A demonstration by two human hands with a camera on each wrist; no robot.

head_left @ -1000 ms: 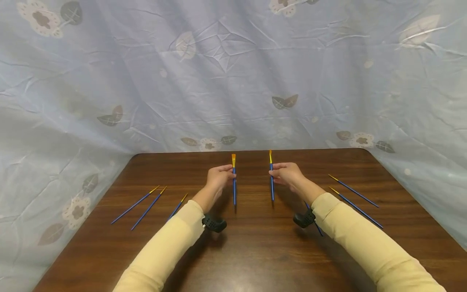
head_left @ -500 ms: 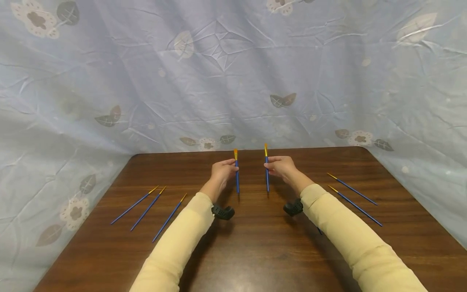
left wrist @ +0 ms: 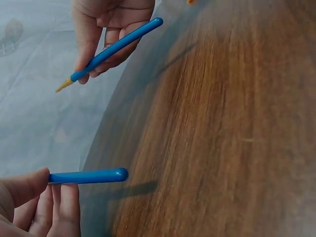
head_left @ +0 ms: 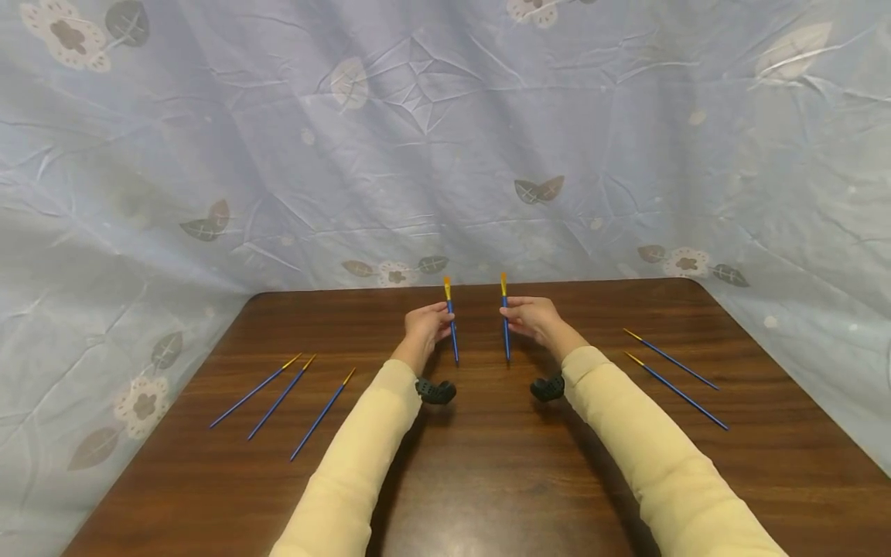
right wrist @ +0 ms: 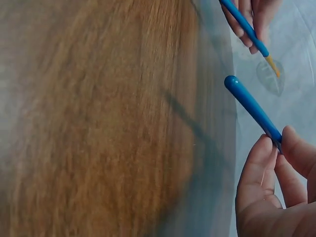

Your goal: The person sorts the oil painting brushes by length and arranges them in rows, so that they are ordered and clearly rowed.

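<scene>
In the left wrist view, the lower left corner is cutting off your left hand [left wrist: 37, 210], which is hiding the bristle end of the left paintbrush [left wrist: 89, 176]. At that view's top edge, an orange tip [left wrist: 190, 1] is barely showing. In the right wrist view, your right hand [right wrist: 274, 197] is being cropped at lower right and is covering the bristles of the right paintbrush [right wrist: 253, 104]. In the head view, the bottom edge is cutting off your left sleeve [head_left: 376, 437], right sleeve [head_left: 647, 452] and the table [head_left: 487, 480].
</scene>
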